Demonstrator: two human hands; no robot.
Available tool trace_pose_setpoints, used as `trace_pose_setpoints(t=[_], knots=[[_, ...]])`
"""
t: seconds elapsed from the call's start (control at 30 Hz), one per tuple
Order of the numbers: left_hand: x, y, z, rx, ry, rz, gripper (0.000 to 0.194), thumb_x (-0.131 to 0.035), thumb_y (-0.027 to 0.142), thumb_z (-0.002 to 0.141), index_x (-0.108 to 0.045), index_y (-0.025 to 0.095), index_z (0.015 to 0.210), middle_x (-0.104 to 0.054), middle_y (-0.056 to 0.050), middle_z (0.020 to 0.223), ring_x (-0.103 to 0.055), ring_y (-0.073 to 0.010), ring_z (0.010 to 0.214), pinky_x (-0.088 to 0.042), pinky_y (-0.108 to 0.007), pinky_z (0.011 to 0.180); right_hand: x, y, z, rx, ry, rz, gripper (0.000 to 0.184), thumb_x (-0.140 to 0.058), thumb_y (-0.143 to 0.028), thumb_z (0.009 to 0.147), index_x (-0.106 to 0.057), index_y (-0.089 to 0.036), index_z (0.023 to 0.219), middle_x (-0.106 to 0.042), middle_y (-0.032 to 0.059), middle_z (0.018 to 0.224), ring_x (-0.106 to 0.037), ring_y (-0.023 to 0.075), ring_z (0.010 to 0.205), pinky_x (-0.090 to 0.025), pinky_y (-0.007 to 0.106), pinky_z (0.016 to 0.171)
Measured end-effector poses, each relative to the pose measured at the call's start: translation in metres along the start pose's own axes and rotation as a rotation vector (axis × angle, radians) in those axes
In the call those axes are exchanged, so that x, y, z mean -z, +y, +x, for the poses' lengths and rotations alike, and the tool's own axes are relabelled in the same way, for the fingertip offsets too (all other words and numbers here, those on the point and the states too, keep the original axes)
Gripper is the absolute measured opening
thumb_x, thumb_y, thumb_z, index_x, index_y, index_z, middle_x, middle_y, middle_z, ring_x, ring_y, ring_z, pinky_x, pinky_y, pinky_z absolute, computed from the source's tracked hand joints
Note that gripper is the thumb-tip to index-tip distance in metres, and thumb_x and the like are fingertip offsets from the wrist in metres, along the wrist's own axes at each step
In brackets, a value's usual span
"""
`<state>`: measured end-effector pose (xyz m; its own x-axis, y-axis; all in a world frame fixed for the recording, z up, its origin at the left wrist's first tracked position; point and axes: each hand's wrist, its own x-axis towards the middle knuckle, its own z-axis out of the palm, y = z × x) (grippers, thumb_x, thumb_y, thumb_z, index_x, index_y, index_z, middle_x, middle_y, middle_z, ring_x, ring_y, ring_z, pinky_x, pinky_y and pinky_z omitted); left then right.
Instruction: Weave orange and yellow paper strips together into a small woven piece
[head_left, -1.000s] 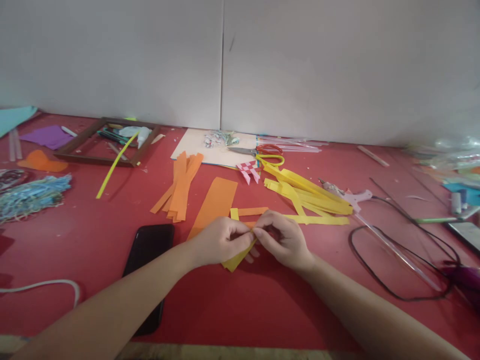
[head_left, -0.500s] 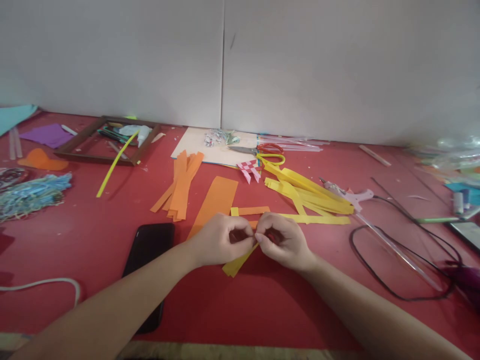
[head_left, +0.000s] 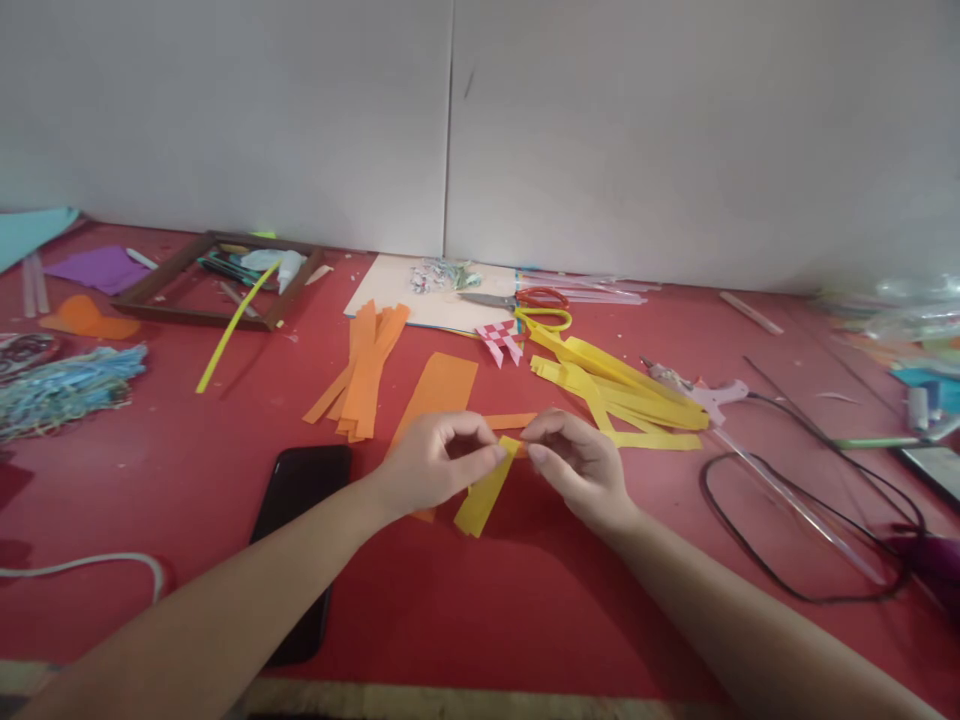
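Observation:
Just above the table, my left hand (head_left: 442, 460) pinches a yellow paper strip (head_left: 484, 500), whose lower end slants down toward me. My right hand (head_left: 581, 465) is closed at its fingertips on an orange paper strip (head_left: 518, 451) beside the yellow one. How the two strips join is partly covered by my fingers. Beyond my hands lies another orange strip (head_left: 510, 421). A wide orange paper sheet (head_left: 442, 385) rests partly under my left hand. Farther off sits a small pink and red woven paper fish (head_left: 500, 341).
Left of my hands are a black phone (head_left: 300, 500) and orange strips (head_left: 364, 370). To the right lie yellow strips (head_left: 637, 390) and a glue gun (head_left: 716, 398) with its black cord (head_left: 709, 500). Scissors (head_left: 525, 302) rest at the back near a wooden frame (head_left: 127, 300).
My hands have moved slightly apart and away from me. The yellow strip has come up between them and shows more fully.

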<state>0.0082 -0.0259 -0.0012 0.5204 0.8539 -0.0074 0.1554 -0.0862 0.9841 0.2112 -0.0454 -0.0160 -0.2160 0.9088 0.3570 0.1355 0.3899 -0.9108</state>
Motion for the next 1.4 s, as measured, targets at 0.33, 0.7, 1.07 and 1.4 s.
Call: trace_pose_setpoints(t=[0.33,0.7,1.07,1.4], knots=[[-0.006,0.003,-0.001,-0.035,-0.098,0.092,0.017,-0.062,0.025,0.083,-0.061,0.015,0.069,-0.055,0.003,0.063,-0.045,-0.0076,0.058,-0.035,-0.020,0.053,-0.005,-0.002,-0.001,0.046,-0.099,-0.096,0.010,-0.059,-0.021,0.087,-0.058,-0.022,0.077,-0.058,0.0013,0.067,-0.052,0.0133,0.057,-0.041,0.026,0.050],[-0.003,0.005,-0.003,-0.058,-0.038,0.127,0.021,-0.061,0.030,0.086,-0.058,0.016,0.071,-0.053,0.004,0.064,-0.044,-0.0078,0.058,-0.033,-0.020,0.053,-0.003,-0.005,-0.001,0.021,-0.067,-0.065,0.010,-0.057,-0.016,0.082,-0.055,-0.022,0.074,-0.055,-0.0001,0.068,-0.050,0.0117,0.057,-0.042,0.025,0.050],[0.001,-0.007,0.007,-0.025,0.267,0.013,0.023,-0.057,0.036,0.089,-0.052,0.018,0.076,-0.048,0.004,0.066,-0.045,-0.0090,0.059,-0.035,-0.022,0.054,0.068,0.000,0.025,-0.073,-0.084,-0.750,0.010,-0.064,-0.031,0.082,-0.061,-0.021,0.079,-0.064,0.0023,0.073,-0.055,0.0148,0.062,-0.043,0.029,0.059],[0.005,-0.008,0.008,-0.035,0.308,0.047,0.024,-0.056,0.039,0.091,-0.057,0.018,0.079,-0.059,0.000,0.074,-0.054,-0.0117,0.068,-0.042,-0.023,0.062,0.113,0.037,0.036,-0.180,-0.243,-0.894,0.009,-0.061,-0.029,0.079,-0.064,-0.022,0.074,-0.067,0.0045,0.074,-0.059,0.0201,0.066,-0.043,0.033,0.063]])
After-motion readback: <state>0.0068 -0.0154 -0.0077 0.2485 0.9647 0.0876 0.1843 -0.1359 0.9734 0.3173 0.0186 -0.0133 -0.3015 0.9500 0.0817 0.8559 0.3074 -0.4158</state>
